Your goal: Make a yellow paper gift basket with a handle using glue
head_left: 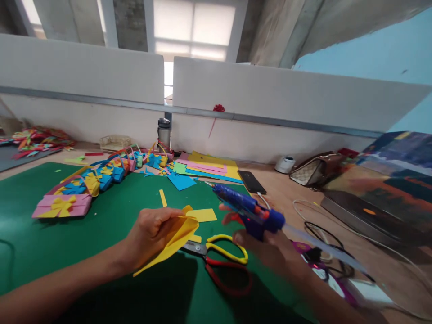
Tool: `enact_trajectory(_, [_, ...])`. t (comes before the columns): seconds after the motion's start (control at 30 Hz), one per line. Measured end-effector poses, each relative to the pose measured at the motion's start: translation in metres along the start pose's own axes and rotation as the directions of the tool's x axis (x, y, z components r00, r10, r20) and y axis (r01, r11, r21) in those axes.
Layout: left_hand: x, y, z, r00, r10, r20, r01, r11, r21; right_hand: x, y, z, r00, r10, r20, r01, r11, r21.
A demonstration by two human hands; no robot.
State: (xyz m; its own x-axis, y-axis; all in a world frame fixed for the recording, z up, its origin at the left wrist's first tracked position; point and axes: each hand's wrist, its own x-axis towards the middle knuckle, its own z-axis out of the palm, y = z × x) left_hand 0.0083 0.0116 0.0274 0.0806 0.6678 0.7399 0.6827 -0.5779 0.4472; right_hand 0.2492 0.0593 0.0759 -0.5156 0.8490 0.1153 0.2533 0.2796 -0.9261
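My left hand (pixel 151 234) is closed on a folded piece of yellow felt-like sheet (pixel 173 240), pinched along its upper edge. In my right hand (pixel 266 247) is a blue hot glue gun (pixel 243 202), its nozzle pointing left toward the back of the mat and a clear glue stick trailing from its rear. The right hand is a little blurred. Between and below the hands lie scissors (pixel 226 256) with one yellow and one red handle, blades partly behind the yellow sheet. Yellow strips (pixel 204 215) lie just beyond.
Small finished felt baskets with bows (pixel 62 206) line the left of the green mat (pixel 128 193). Coloured sheets (pixel 216 164), a phone (pixel 252 182) and a bottle (pixel 164 134) stand or lie at the back. Cables and a power strip (pixel 330 279) are at right.
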Motion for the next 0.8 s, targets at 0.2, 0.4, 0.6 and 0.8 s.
enact_trajectory(0.2, [0.001,-0.004,0.000,0.997,0.079,0.004,-0.079,0.993,0.093,-0.017,0.002,0.010,0.986,0.087,0.140,-0.087,0.996,-0.001])
enact_trajectory(0.4, [0.002,0.000,-0.002,0.996,0.092,0.018,-0.093,0.993,0.079,-0.009,0.005,0.008,0.956,0.038,0.291,-0.043,0.999,0.012])
enact_trajectory(0.6, [0.002,0.002,-0.002,0.993,0.114,0.010,-0.114,0.992,0.055,-0.009,0.006,0.011,0.963,0.009,0.269,0.003,0.999,-0.045])
enact_trajectory(0.8, [0.001,0.003,0.000,0.995,0.102,-0.002,-0.102,0.994,0.031,-0.011,0.004,0.011,0.966,0.004,0.257,0.032,0.990,-0.136])
